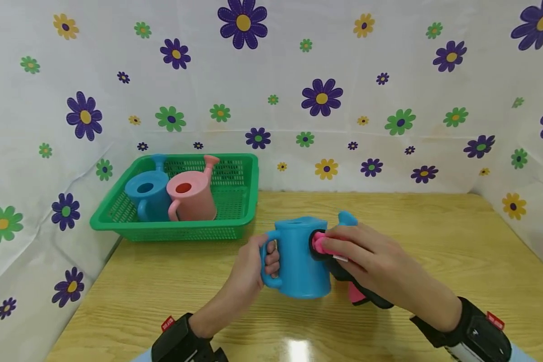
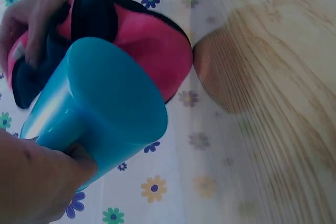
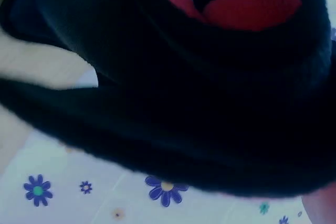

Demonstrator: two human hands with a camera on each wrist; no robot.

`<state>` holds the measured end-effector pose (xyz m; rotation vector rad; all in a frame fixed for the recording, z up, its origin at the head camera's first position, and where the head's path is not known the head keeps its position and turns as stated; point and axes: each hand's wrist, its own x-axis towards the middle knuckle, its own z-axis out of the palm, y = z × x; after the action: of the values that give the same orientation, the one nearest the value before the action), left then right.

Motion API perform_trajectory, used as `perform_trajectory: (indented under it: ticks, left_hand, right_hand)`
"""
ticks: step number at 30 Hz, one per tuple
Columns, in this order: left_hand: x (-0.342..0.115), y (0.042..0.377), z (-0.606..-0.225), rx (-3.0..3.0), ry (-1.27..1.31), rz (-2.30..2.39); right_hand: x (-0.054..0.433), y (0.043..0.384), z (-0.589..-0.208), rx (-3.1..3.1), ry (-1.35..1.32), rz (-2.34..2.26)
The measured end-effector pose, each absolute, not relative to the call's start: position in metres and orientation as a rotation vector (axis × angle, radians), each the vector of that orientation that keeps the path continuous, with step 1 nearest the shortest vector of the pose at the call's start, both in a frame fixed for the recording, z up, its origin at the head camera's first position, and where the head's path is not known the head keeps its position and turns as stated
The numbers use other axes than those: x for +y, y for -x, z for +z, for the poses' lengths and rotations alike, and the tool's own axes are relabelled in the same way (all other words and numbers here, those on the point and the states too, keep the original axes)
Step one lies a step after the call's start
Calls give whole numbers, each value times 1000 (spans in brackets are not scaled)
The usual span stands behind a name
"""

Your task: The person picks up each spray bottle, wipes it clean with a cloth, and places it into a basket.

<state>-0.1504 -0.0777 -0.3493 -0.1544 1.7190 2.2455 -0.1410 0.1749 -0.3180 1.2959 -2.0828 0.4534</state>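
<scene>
A blue watering can [image 1: 302, 264] is held upright over the wooden table, its handle gripped by my left hand [image 1: 248, 266]. The left wrist view shows the can's flat base [image 2: 121, 93] tipped toward the camera. My right hand [image 1: 382, 256] holds a pink and black cloth [image 1: 370, 294] bunched in its fingers against the can's side, near the spout [image 1: 347, 218]. Most of the spout is hidden behind that hand. Folds of the dark side of the cloth [image 3: 157, 119] fill much of the right wrist view, while a pink part hangs below the fingers.
At the back left of the table [image 1: 434, 241] stands a green plastic basket [image 1: 176, 232]. Inside its left part sit another blue watering can [image 1: 156, 198] and a pink one [image 1: 199, 201], side by side. A white flower-patterned sheet [image 1: 271, 171] hangs behind and at both sides.
</scene>
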Motion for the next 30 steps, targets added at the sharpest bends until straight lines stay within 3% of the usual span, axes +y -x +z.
perform_trajectory:
  ticks: [19,30]
  left_hand:
    - [-72,139,-354,2069,-147,2023]
    - [-74,136,-358,2077,-128,2033]
  right_hand:
    - [141,142,-316,-2118,-1269,259]
    - [132,138,-327,-2077,-1366,343]
